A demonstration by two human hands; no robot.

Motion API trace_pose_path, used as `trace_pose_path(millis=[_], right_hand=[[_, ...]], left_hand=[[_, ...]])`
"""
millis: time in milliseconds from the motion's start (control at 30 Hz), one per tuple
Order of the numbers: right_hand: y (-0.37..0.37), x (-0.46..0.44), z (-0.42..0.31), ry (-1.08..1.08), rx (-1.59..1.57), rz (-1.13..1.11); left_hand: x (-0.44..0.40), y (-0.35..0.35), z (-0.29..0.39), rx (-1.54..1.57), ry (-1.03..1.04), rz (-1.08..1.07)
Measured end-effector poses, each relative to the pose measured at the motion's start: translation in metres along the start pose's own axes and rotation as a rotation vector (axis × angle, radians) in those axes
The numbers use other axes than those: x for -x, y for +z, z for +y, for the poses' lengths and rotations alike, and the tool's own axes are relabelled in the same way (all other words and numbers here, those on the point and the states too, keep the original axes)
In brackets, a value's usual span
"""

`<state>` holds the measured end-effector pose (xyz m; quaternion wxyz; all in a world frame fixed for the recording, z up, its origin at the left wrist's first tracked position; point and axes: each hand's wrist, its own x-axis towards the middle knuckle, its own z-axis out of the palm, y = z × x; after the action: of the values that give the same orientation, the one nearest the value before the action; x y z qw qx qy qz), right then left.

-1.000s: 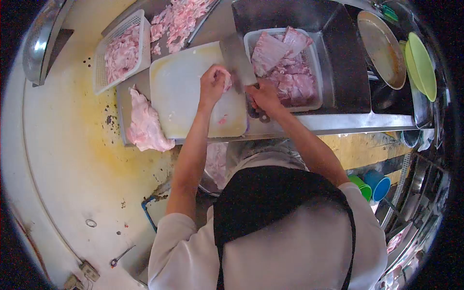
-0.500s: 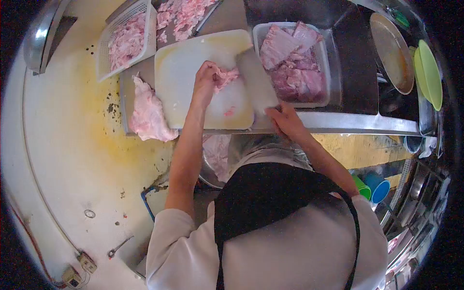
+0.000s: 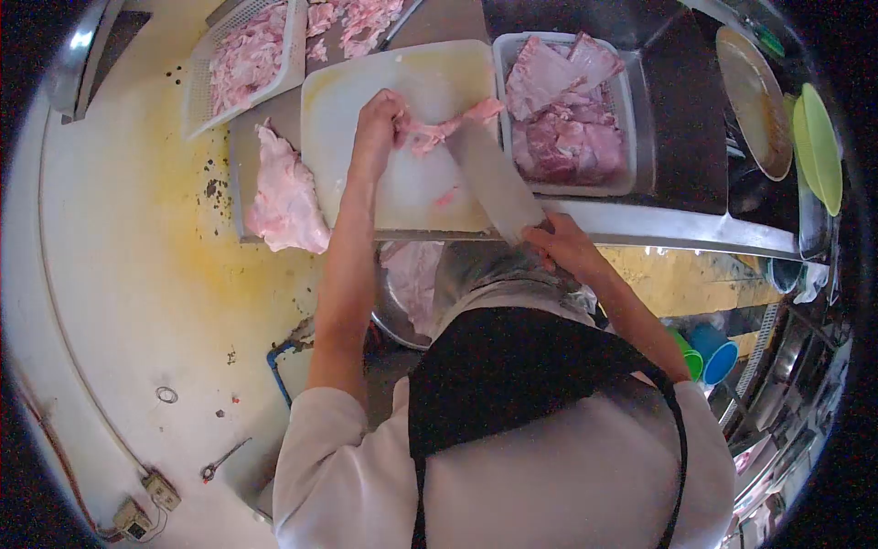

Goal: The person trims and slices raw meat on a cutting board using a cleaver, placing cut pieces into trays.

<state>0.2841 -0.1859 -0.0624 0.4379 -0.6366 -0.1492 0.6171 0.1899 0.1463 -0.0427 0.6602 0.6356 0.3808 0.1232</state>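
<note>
My left hand (image 3: 379,121) is closed on one end of a strip of pink meat (image 3: 437,134), over a white cutting board (image 3: 338,101). In my right hand (image 3: 560,243) is the handle of a wide-bladed knife (image 3: 498,188). Its blade slants across the board's right side, and the tip end touches or overlaps the strip; which of the two I cannot tell. A small red scrap (image 3: 445,198) lies on the board. Left of the board rests a large pale piece of meat (image 3: 285,197).
Upper left, a white basket (image 3: 297,55) holds pale trimmings, with more trimmings (image 3: 368,26) beside it. A white tray (image 3: 631,137) of meat slabs stands right of the board. Farther right are a round pan (image 3: 752,101) and a green plastic basin (image 3: 817,151). Below the counter edge sits a metal bowl (image 3: 389,316).
The knife blade has swung up and left over the board to the meat strip. The strip now stretches out longer to the right from my left hand. The view has shifted slightly.
</note>
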Motion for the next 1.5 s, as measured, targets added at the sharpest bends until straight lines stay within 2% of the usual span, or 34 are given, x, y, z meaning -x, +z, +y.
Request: trace_pose_path(millis=[33,133,167,367,433,500,600,667,700,767,867,967,1067,1200,1300,1367,1433,1500], right_hand=[[0.005,0.0,-0.003,-0.009,-0.018,0.042],[0.025,-0.017,-0.021,-0.075,-0.058,0.177],[0.033,-0.03,-0.024,-0.116,-0.069,0.211],[0.066,-0.085,-0.037,-0.25,-0.125,0.319],[0.071,-0.087,-0.035,-0.269,-0.086,0.35],[0.079,-0.081,-0.026,-0.292,-0.012,0.384],[0.085,-0.049,0.008,-0.261,-0.086,0.273],[0.077,-0.017,0.007,-0.1,-0.04,0.215],[0.073,-0.008,0.002,-0.022,-0.019,0.188],[0.067,-0.005,-0.003,-0.081,0.027,0.228],[0.072,-0.024,-0.013,-0.194,-0.032,0.305],[0.086,-0.056,-0.035,-0.328,-0.1,0.359],[0.095,-0.077,-0.048,-0.367,-0.17,0.381],[0.103,-0.097,-0.046,-0.374,-0.191,0.414],[0.099,-0.086,-0.029,-0.346,0.062,0.382],[0.096,-0.079,0.009,-0.485,0.229,0.402],[0.09,-0.047,0.022,-0.276,0.278,0.34],[0.088,-0.035,0.015,-0.215,0.28,0.327]], left_hand=[[0.001,-0.005,-0.008,-0.272,0.02,0.014],[0.011,0.003,-0.041,-0.822,0.385,-0.114],[0.015,0.003,-0.039,-0.982,0.337,-0.141],[0.004,0.0,-0.061,-0.906,0.507,-0.152],[0.004,0.0,-0.057,-0.792,0.442,-0.177],[0.006,-0.002,-0.053,-0.615,0.306,-0.198],[0.006,-0.005,-0.04,-0.259,0.017,-0.209],[0.003,-0.016,-0.035,-0.028,-0.164,-0.203],[-0.001,-0.021,-0.041,-0.229,-0.05,-0.161],[-0.006,-0.026,-0.057,-0.63,0.179,-0.078],[0.029,0.002,-0.025,-1.169,0.33,-0.048],[0.025,0.001,-0.03,-1.365,0.327,-0.15],[0.027,-0.006,-0.027,-1.161,0.515,-0.154],[0.016,-0.014,-0.029,-0.887,0.352,-0.27],[0.001,-0.026,-0.052,-0.749,0.361,-0.261],[0.001,-0.027,-0.041,-0.772,0.451,-0.172],[-0.002,-0.039,-0.029,-0.731,0.426,-0.116],[0.001,-0.044,-0.016,-0.794,0.414,-0.12]])
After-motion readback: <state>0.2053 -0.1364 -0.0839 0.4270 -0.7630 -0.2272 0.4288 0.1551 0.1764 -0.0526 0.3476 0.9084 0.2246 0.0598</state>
